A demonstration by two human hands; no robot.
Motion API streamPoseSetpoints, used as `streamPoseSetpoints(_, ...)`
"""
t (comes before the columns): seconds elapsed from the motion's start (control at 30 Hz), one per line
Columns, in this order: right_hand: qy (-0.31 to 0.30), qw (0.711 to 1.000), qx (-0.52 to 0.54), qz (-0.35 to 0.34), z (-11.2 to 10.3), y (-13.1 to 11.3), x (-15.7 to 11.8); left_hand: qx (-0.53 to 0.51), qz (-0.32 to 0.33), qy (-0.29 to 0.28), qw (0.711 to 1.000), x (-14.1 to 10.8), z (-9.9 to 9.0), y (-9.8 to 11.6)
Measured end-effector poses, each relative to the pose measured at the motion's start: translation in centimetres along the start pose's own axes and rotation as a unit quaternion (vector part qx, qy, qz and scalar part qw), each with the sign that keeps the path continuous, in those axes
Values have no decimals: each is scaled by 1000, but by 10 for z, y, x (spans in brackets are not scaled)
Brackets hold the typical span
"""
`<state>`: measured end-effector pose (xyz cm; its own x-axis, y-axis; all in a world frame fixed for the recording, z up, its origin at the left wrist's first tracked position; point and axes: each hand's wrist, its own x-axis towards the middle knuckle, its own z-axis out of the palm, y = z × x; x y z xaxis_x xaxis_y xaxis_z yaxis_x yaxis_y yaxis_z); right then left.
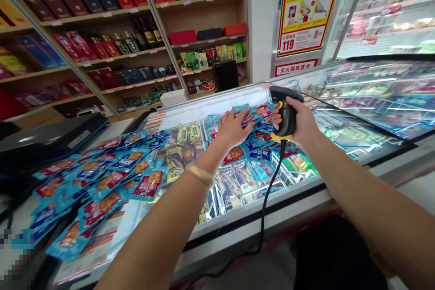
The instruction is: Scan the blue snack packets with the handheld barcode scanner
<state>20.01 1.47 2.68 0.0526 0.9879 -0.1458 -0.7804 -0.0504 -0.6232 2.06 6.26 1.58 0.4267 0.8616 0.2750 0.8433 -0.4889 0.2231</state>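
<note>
The right hand grips a curved black-and-yellow plastic barcode scanner. Beside it, the left hand, fingers spread, rests on crinkled, glossy snack packets atop the glass-topped freezer; more flat packets lie farther left.

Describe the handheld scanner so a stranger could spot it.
Find the glass-topped freezer, then the heap of blue packets under the left hand. Beside it, the right hand holds the scanner. Unlike the flat packets, it is black with yellow trim and trails a cord.
</note>
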Motion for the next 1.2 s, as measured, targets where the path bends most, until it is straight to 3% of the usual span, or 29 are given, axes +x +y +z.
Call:
streamPoseSetpoints(0.13,-15,1000,-8,-14,12,0,-4,-7,0,46,999,-13,-14,-17)
streamPoseSetpoints(0.27,-48,998,-26,-7,33,15,-9,3,-37,76,996,-37,-30,-56)
streamPoseSetpoints(0.43,-109,992,-43,49,78,62,-11,79,-156,93,980,-78,-51,-120)
streamPoseSetpoints(0.6,-152,978,-52,136,114,119,-12,171,-285,104,937,-117,-74,-167)
streamPoseSetpoints(0.73,-158,967,-67,190,113,152,-12,199,-354,46,913,-136,-78,-180)
streamPoseSetpoints(0.93,-164,955,-116,219,95,166,-18,183,-342,42,921,-139,-77,-183)
streamPoseSetpoints(1.03,-159,955,-122,218,93,165,-20,83,-314,131,937,-135,-76,-183)
streamPoseSetpoints(1.1,-164,954,-122,220,92,164,-20,-95,-285,219,928,-131,-75,-180)
streamPoseSetpoints(1.13,-167,953,-121,222,91,164,-19,-214,-280,244,904,-128,-73,-177)
streamPoseSetpoints(1.2,-175,952,-119,223,90,165,-18,-449,-293,235,811,-124,-70,-170)
